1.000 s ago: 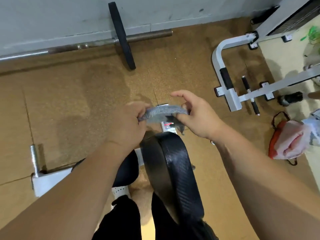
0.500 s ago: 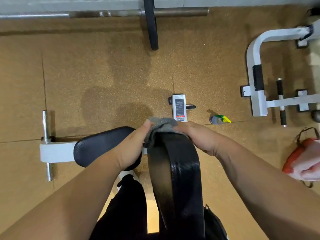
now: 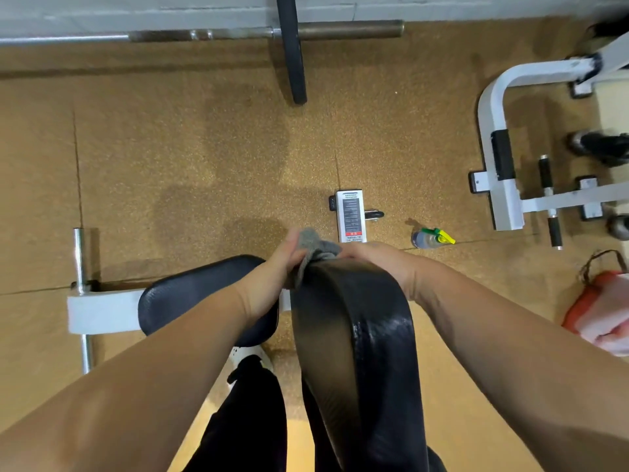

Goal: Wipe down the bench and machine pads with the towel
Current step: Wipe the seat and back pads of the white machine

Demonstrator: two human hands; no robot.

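A grey towel (image 3: 315,247) is bunched over the far end of a long black back pad (image 3: 371,342) that runs toward me. My left hand (image 3: 272,277) grips the towel's left side against the pad's edge. On the right, my right hand (image 3: 377,264) lies over the pad's far end and holds the towel's other side; its fingers are hidden behind the pad. A wet sheen shows on the pad's right side. A second black seat pad (image 3: 190,298) sits lower to the left on a white frame (image 3: 98,311).
A spray bottle (image 3: 430,237) lies on the brown floor right of the pad. A barbell (image 3: 204,35) with a black plate (image 3: 292,49) rests by the far wall. A white machine frame (image 3: 497,158) stands at the right, and a red bag (image 3: 592,301) lies near it.
Both hands brought the stretched towel down from the air onto the far end of the back pad and bunched it there. The view tilted down and shifted.
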